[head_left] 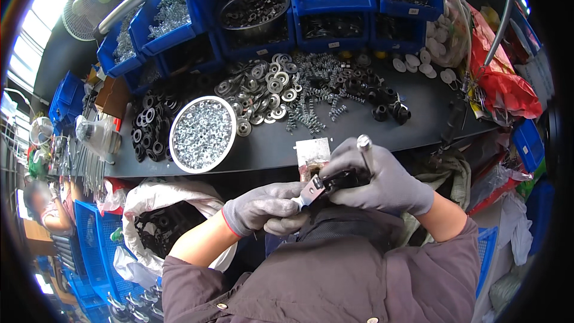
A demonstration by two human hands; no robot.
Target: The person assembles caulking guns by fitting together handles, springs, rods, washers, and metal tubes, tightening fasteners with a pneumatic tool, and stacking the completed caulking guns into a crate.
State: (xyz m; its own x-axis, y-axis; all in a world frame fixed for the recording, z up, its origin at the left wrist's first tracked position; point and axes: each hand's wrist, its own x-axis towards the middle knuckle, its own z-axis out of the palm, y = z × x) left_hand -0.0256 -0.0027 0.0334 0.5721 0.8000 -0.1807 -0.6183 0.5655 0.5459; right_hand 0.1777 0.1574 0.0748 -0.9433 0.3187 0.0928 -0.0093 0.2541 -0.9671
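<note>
Two grips need steadying: your grey-gloved left hand pinches the flat-faced silver metal bracket at its right side, your grey-gloved right hand grasps the irregular black part just beside, so align them squarely

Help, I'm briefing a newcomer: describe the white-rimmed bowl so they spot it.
Find the black bench, then its near edge on the left. A round bowl sits there between black rings and silvery discs. Unlike those loose heaps, it has a white rim enclosing small shiny pieces.
</note>
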